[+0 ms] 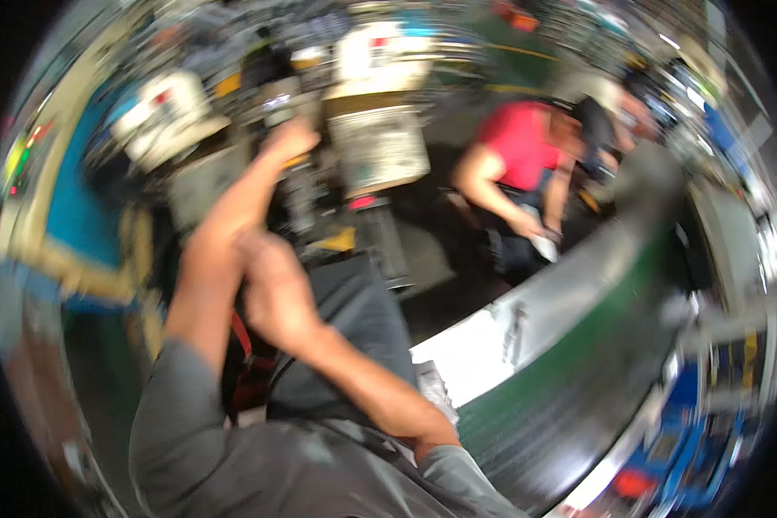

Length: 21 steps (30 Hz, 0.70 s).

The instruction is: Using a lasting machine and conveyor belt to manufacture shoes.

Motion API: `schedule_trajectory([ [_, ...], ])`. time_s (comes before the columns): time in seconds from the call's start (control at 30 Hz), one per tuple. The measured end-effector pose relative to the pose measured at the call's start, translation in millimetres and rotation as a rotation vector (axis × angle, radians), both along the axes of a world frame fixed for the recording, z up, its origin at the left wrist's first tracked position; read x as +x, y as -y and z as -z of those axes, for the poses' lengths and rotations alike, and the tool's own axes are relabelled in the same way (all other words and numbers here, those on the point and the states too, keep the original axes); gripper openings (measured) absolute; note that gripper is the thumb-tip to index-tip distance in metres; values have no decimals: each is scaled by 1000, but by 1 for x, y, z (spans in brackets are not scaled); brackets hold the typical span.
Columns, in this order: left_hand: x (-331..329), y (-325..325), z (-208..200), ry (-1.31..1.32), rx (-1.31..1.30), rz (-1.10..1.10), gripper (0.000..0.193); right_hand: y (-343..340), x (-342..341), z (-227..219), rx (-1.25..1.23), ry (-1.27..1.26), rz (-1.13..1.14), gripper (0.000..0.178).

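Observation:
My left arm reaches forward, and my left hand point(292, 143) is at the dark metal machine part point(300, 194) between two pale machine housings. Its fingers look curled in, though blur and the machine hide what they hold, if anything. My right hand point(274, 289) lies across the inner side of my left forearm, just past the elbow, touching or very close to it. Motion smears the right fingers, so their shape does not show. A yellow piece point(337, 239) sits on the machine near my knee, beside a red knob point(363, 203).
A long conveyor with a green belt point(527, 401) and pale metal edge curves along my right. Beyond it, a person in a red shirt point(518, 142) bends over a white item point(544, 248). A blue-panelled frame point(82, 207) stands at left. Blue racks point(686, 432) are at lower right.

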<state>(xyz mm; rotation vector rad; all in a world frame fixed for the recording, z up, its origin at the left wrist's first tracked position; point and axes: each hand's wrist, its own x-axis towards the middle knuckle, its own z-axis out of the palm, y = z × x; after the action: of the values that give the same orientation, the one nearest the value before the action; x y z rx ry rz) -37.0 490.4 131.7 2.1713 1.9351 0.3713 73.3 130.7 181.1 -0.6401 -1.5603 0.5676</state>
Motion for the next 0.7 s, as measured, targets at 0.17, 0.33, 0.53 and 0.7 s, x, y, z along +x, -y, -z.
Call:
schedule_trajectory([
  [0.17,29,73,-30,205,-83,-243,41,-12,5,-2,-134,103,14,45],
  [0.33,-1,83,-28,230,-13,-319,32,-6,-11,-10,-228,59,-39,30],
  [0.53,9,77,-31,236,6,-316,32,40,-3,-26,-175,49,-109,28],
  [0.7,12,78,-33,250,-22,-308,35,-14,-12,-5,-230,70,43,32],
])
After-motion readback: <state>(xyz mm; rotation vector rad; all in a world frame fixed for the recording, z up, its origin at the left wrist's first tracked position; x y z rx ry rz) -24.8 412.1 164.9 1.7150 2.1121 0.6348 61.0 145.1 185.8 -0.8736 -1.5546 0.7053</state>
